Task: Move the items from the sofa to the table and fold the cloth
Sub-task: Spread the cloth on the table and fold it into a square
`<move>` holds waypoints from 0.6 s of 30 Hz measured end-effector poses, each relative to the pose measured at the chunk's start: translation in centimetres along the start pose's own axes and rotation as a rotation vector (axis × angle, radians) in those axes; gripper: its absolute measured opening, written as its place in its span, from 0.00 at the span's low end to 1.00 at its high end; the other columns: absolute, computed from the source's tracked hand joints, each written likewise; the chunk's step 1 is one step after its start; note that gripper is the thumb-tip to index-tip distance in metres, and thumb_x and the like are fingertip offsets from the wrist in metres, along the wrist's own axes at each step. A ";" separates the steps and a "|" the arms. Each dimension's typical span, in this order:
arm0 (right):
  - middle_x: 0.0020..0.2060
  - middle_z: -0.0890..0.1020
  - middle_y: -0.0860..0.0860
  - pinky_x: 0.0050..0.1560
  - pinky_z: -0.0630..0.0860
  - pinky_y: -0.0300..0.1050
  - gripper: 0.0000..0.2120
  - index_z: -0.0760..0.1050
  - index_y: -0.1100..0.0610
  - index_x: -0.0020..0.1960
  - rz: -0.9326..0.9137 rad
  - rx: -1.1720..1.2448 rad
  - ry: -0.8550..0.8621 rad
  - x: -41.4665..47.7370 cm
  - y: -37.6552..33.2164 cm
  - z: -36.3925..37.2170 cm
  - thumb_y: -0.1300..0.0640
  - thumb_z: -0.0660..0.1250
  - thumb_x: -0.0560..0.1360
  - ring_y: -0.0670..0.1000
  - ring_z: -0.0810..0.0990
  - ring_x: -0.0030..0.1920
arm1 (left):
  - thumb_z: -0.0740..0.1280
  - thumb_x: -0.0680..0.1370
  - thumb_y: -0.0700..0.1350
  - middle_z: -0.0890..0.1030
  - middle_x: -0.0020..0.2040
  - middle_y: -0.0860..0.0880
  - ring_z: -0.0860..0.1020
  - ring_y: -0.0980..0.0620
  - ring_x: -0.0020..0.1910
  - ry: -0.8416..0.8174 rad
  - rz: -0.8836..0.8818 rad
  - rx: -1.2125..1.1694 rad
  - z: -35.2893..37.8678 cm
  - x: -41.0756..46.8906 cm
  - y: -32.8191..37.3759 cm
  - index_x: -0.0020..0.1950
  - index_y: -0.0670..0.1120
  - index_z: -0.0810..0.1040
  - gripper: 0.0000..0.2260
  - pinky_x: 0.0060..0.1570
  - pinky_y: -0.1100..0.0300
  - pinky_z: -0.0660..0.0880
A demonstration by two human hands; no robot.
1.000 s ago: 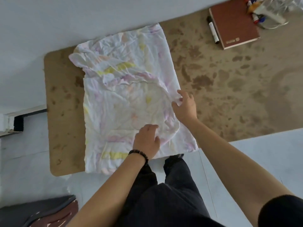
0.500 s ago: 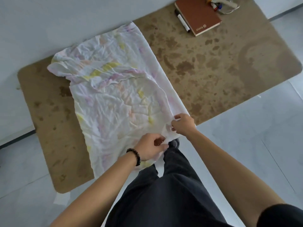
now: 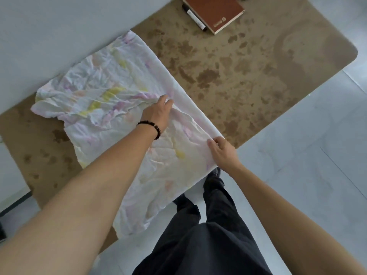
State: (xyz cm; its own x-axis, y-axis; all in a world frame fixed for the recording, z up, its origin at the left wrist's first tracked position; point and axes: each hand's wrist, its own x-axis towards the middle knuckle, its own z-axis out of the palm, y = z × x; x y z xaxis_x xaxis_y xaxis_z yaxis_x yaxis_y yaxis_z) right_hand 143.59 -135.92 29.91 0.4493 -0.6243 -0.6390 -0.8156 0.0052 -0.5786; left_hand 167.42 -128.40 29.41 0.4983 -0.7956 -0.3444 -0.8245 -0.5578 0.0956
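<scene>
1. My left hand [image 3: 156, 114] lies palm down on the cloth [image 3: 111, 120]; its fingers [image 3: 165, 100] are straight and close together, pressed flat against a raised crease; they grip nothing.
2. My right hand [image 3: 224, 153] sits at the cloth's corner, at the near edge of the table [image 3: 258, 80]; its fingers [image 3: 217, 140] are curled, and thumb and fingertips pinch the hem there; how much fabric lies under the palm I cannot tell.
3. The cloth is white and crumpled, with faint pink, purple and yellow blotches; it lies spread on the table, reaching out to the left of my left fingers and back toward me under my left forearm; its near part hangs over the table edge.
4. One straight edge of the cloth runs from my right fingertips, past the tips of my left fingers, to the far corner beyond them.
5. The table top is brown and mottled with darker patches; it lies bare to the right of both hands.
6. Well beyond my fingers, apart from the cloth, a reddish-brown notebook [image 3: 214, 11] lies flat; a marker [image 3: 194, 17] lies just beside its left edge.
7. A dark beaded bracelet [image 3: 151, 126] circles my left wrist, just behind the flat fingers.
8. Below my right hand are my dark trousers [image 3: 208, 235] and a shoe [image 3: 215, 172], standing on the pale floor [image 3: 297, 175].
</scene>
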 end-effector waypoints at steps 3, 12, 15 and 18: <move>0.37 0.76 0.44 0.51 0.73 0.47 0.11 0.74 0.50 0.48 -0.064 -0.042 0.014 0.2 0.4 0.0 0.45 0.58 0.81 0.51 0.76 0.45 | 0.57 0.79 0.33 0.70 0.59 0.40 0.78 0.38 0.46 0.012 0.018 0.097 -1.5 2.0 -1.6 0.64 0.42 0.72 0.15 0.38 0.49 0.71; 0.39 0.76 0.43 0.34 0.67 0.42 0.08 0.69 0.45 0.48 -0.143 -0.118 0.172 2.0 1.9 -2.3 0.41 0.60 0.80 0.49 0.75 0.40 | 0.56 0.76 0.30 0.74 0.51 0.38 0.74 0.38 0.36 0.150 0.129 0.049 -3.4 6.1 0.0 0.57 0.39 0.71 0.12 0.34 0.50 0.65; 0.42 0.76 0.46 0.38 0.69 0.45 0.12 0.68 0.50 0.51 -0.157 -0.328 0.124 3.8 2.4 -3.4 0.42 0.59 0.80 0.53 0.74 0.40 | 0.57 0.75 0.29 0.73 0.53 0.39 0.74 0.40 0.42 0.147 0.120 0.020 -2.5 7.8 1.3 0.55 0.39 0.72 0.12 0.39 0.48 0.69; 0.37 0.76 0.46 0.32 0.66 0.45 0.14 0.66 0.50 0.49 -0.139 -0.458 0.034 4.9 2.1 -4.2 0.40 0.58 0.80 0.51 0.75 0.36 | 0.57 0.74 0.27 0.71 0.58 0.39 0.73 0.39 0.53 0.098 0.034 -0.007 -1.3 8.7 2.3 0.58 0.39 0.72 0.15 0.47 0.48 0.74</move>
State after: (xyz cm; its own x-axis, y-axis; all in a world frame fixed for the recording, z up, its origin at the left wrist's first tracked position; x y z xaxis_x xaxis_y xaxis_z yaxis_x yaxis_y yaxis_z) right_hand 142.52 -142.21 27.66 0.5596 -0.6202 -0.5498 -0.8288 -0.4201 -0.3697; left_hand 170.25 -136.90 27.86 0.4941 -0.8334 -0.2476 -0.8397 -0.5313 0.1127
